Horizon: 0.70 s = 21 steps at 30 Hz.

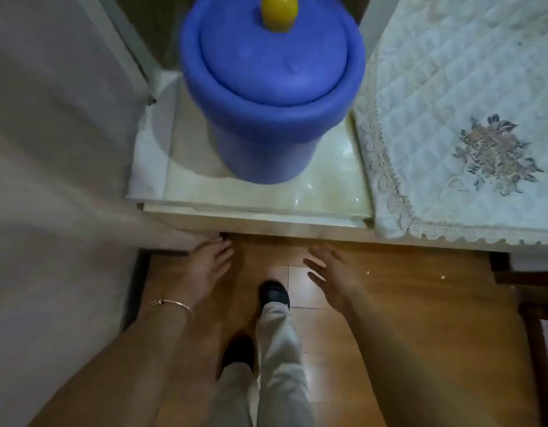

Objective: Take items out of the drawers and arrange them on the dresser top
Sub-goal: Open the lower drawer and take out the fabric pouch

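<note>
Both forearms reach low, below the blue bucket [266, 97]: left grip [204, 266] and right grip [334, 278] spread, holding nothing. Dresser top [328, 195] under the bucket carries nothing else in view; no drawer shows open, so everything seemingly remains.

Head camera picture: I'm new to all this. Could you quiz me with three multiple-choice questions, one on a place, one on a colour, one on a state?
1. Where does the blue bucket stand?
A. on the wooden floor
B. on the pale glossy top
C. on the quilted cloth

2. What colour is the knob on the bucket's lid?
A. yellow
B. red
C. green

3. How are the left hand and right hand?
A. both grip the bucket
B. one holds a cloth
C. both open, holding nothing

Answers:
1. B, its base rests on the shiny surface.
2. A, the knob is plainly yellow against the blue.
3. C, the fingers are spread below the top's edge, with nothing in them.
</note>
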{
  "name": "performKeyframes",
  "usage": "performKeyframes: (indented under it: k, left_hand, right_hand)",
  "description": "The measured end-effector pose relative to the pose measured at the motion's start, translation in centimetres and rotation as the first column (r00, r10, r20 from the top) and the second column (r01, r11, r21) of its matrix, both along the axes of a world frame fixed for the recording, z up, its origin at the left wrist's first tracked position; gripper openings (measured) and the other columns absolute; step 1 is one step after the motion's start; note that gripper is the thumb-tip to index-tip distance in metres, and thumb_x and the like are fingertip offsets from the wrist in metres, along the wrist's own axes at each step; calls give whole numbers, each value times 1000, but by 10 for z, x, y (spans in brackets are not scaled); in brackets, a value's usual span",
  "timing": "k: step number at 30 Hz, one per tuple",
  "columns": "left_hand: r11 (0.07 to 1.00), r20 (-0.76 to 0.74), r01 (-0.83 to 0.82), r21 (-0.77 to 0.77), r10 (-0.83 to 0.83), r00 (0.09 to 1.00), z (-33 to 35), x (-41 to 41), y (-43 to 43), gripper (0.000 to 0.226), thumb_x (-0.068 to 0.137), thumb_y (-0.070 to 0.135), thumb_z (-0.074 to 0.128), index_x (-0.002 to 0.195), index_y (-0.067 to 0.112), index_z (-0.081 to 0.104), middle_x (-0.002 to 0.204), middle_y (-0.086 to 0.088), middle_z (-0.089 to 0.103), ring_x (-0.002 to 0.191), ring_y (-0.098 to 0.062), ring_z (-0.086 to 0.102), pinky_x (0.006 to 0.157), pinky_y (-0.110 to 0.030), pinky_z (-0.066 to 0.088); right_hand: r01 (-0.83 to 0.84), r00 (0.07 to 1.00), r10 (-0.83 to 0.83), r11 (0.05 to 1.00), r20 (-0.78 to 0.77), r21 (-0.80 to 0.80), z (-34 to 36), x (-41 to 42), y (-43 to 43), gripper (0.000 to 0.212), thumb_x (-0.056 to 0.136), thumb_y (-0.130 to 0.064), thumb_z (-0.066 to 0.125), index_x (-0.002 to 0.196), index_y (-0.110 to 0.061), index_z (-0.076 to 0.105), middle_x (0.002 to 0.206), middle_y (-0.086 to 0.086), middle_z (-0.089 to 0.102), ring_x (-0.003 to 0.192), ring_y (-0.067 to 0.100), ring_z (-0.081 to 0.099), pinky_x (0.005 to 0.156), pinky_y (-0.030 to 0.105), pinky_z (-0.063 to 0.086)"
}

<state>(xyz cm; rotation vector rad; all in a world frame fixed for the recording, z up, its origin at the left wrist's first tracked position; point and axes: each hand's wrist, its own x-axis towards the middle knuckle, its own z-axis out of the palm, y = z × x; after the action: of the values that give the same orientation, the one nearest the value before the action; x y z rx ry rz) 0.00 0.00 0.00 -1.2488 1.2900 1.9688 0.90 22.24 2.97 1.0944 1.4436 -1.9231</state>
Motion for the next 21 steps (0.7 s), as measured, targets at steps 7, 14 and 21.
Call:
performKeyframes:
  k: [7, 14, 21]
  left_hand:
    - [946, -106, -237, 222, 264, 959, 9, -8, -13, 24, 94, 2, 40, 113, 0, 54, 111, -9, 60, 118, -21, 55, 73, -25, 50]
    - [941, -61, -241, 236, 262, 963, 18, 14, -16, 41, 96, 9, 38, 136, 2, 36, 125, -11, 56, 92, -18, 62, 93, -32, 45]
    - [982, 4, -140, 128, 141, 990, 39, 84, -23, 19, 96, 13, 41, 109, 8, 54, 121, -8, 56, 97, -21, 60, 93, -35, 41]
  right_hand:
    - [188, 979, -197, 970, -47, -153, -6, -2, -6, 45, 94, -9, 46, 138, -9, 35, 129, 6, 55, 101, 14, 59, 101, 34, 40]
    - [225, 974, -227, 961, 8, -161, 10, 21, -12, 47, 94, -10, 46, 139, -12, 33, 125, 4, 54, 118, 21, 51, 109, 39, 35]
    - [75, 995, -72, 996, 66, -41, 32, 84, -11, 41, 95, -14, 44, 135, -11, 37, 130, 7, 53, 118, 27, 52, 105, 41, 39]
